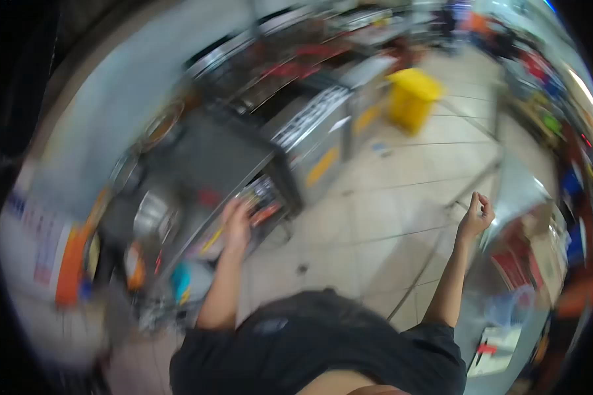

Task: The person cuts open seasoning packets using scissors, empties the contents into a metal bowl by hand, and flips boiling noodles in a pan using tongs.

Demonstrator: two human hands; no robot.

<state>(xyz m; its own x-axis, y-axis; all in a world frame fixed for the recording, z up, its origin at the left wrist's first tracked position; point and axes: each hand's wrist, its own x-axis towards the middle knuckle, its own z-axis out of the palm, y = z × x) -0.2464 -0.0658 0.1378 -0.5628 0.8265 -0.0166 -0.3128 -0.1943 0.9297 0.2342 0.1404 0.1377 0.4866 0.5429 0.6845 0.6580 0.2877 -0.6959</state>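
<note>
Blurry view, person in a black short-sleeved top, both bare forearms reaching forward. Left hand (236, 224) is up by the open shelf full of small mixed items (265, 201), under the dark grey flat-topped counter (211, 155); fingers smeared by blur, so grip and contact can't be told. Right hand (476, 216) is well apart from it, fingers loosely curled near the thumb; whether it pinches anything small can't be told. It appears near the shiny grey metal-topped table (522, 181), touching or not unclear. Left of the left hand, a round silver metal bowl (153, 214) sits on the counter side. Beyond the hands, between them and nearer the right one in the view, a yellow plastic bin (413, 99) stands on the pale square-tiled floor (389, 210). Right of and below the right hand, brown cardboard (543, 247) and a white flat item with a red patch (497, 352) lie on the table.
</note>
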